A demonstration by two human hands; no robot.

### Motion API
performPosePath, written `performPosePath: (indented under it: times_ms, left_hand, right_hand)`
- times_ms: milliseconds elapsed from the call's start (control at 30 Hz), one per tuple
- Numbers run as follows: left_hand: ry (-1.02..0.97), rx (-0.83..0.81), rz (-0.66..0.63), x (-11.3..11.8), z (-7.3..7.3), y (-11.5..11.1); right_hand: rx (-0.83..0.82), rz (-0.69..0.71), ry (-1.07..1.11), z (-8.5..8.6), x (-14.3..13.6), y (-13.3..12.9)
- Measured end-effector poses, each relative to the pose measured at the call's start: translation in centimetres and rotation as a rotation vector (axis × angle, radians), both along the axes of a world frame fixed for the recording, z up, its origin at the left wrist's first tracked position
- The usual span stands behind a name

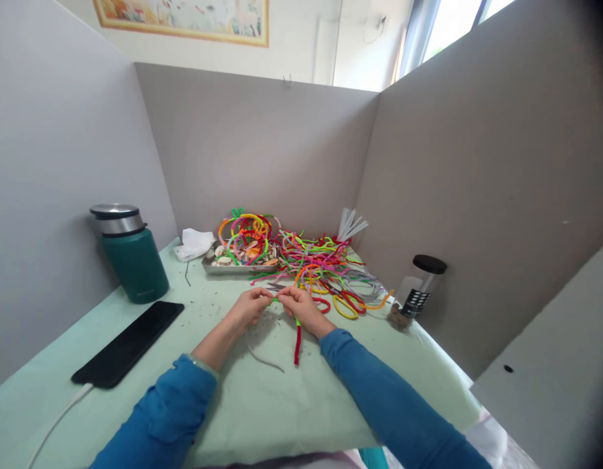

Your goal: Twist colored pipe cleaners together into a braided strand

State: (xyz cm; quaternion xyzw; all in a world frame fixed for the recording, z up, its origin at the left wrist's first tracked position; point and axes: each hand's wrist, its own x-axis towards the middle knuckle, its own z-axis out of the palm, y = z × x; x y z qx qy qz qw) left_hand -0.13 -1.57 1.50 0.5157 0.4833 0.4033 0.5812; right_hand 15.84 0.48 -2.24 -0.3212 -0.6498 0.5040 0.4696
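Head view: pipe cleaner (297, 339) hanging near-vertical.

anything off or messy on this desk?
Mostly clutter. The pipe cleaner pile sprawls loose over the green mat beside the metal tray, which is heaped full. Small specks dot the mat near both hands. The clear jar by the right wall leans tilted. Nothing looks broken.
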Motion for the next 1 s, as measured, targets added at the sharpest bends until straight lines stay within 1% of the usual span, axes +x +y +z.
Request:
performPosePath:
  times_ms: [267,367,433,533,633,767,900,1000]
  left_hand:
    - [0.087,0.044,0.023,-0.1,-0.5,0.4]
    - [0.143,0.155,0.026,-0.5,-0.1,0.4]
    - [0.173,0.228,-0.028,-1.0,0.2,0.4]
    - [0.291,0.28,-0.038,-1.7,0.1,0.7]
    - [0.38,0.346,-0.021,-2.2,-0.5,1.2]
    - [0.448,0.4,-0.022,-2.4,-1.1,1.7]
    - [0.507,0.474,0.015,-2.3,-0.9,1.7]
    - [0.523,0.522,0.018,-2.3,-0.6,1.6]
  right_hand:
    - [0.002,0.011,-0.032,0.1,0.1,-0.1]
    - [-0.002,-0.016,-0.016,-0.1,0.1,0.3]
    - [-0.006,-0.046,-0.003,-0.3,0.2,0.6]
    - [-0.014,-0.055,0.008,-0.5,0.4,0.9]
    - [-0.025,-0.03,-0.001,-0.3,0.4,0.7]
    - [-0.045,0.049,-0.048,0.0,0.4,0.2]
    - [-0.034,0.07,-0.081,0.1,0.4,0.0]
    - [-0.012,0.068,-0.122,0.0,0.3,0.1]
